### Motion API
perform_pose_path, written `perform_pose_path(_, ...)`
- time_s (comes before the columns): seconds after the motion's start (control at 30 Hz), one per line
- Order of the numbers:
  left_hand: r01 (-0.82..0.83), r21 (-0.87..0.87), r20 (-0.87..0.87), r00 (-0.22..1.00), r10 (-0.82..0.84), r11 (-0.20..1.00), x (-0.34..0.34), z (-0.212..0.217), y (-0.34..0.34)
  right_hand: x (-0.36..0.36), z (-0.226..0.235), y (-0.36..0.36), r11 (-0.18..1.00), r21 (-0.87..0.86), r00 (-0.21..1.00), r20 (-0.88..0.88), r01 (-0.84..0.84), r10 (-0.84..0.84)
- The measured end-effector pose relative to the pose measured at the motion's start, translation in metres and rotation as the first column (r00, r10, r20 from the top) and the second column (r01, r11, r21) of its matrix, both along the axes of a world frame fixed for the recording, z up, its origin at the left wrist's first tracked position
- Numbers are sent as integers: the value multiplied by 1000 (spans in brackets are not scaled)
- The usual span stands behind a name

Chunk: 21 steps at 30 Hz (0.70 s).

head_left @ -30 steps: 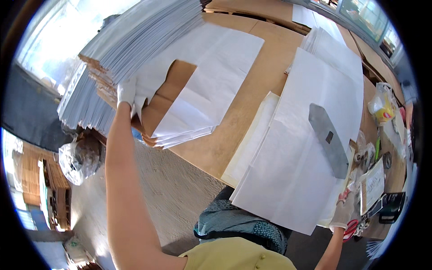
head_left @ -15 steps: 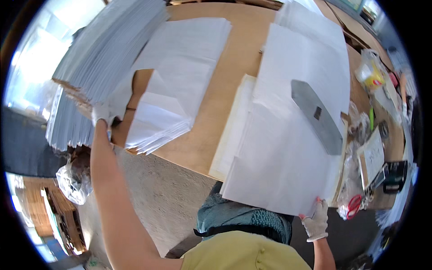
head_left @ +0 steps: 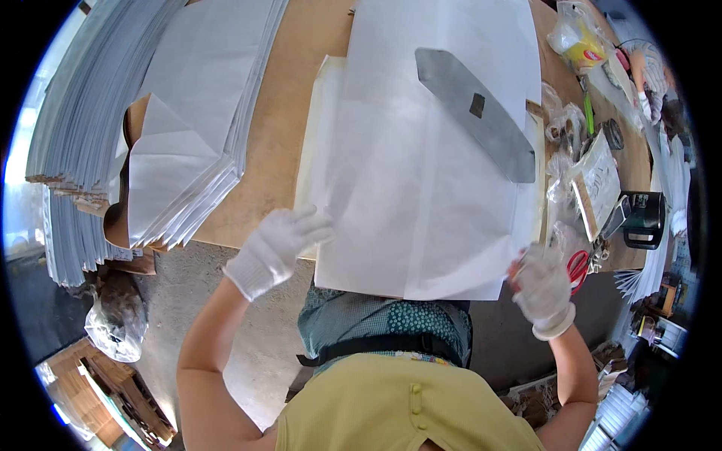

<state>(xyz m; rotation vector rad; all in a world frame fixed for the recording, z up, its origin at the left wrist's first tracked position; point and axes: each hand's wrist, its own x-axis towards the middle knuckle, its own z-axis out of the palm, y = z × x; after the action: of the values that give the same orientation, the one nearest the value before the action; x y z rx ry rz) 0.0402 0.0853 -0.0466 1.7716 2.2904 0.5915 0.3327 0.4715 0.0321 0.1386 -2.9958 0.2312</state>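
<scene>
My left hand (head_left: 280, 244), in a white knit glove, hovers by the lower left edge of a stack of large white paper sheets (head_left: 421, 233), fingers stretched out and holding nothing. My right hand (head_left: 543, 292), gloved too, is at the stack's lower right corner. Its fingers are blurred, so whether they pinch the paper I cannot make out. On the sheets lies a flat grey plate (head_left: 496, 131) with angled ends and a small dark rectangle in its middle. Yellowish sheets (head_left: 320, 150) show beneath the stack's left side.
Folded white paper (head_left: 188, 150) and a tall stack of grey-white sheets (head_left: 98, 105) stand at the left. At the right are red-handled scissors (head_left: 577, 269), a black mug (head_left: 644, 218), plastic bags (head_left: 575, 37) and a boxy white packet (head_left: 596, 184). Another person (head_left: 650, 75) shows at the far right.
My left hand has left the tall stack at the left and come to the middle sheets' edge. My right hand has shifted slightly off the corner. The view has turned, moving the table leftward and up.
</scene>
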Motion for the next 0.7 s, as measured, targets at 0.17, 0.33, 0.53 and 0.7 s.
perform_pose_path(0.17,-206,41,176,965,196,978,-4,-9,35,-23,-26,25,407,-838,707,-36,364,-707)
perform_pose_path(0.33,-726,165,508,643,573,668,20,-39,67,-34,-99,25,49,-942,477,123,332,-870)
perform_pose_path(0.53,-802,305,405,597,693,513,20,-35,100,-37,-149,44,310,-861,520,-63,404,-852)
perform_pose_path(0.7,-663,300,94,736,670,686,-15,-53,112,-83,-132,65,619,-458,679,-43,638,-733)
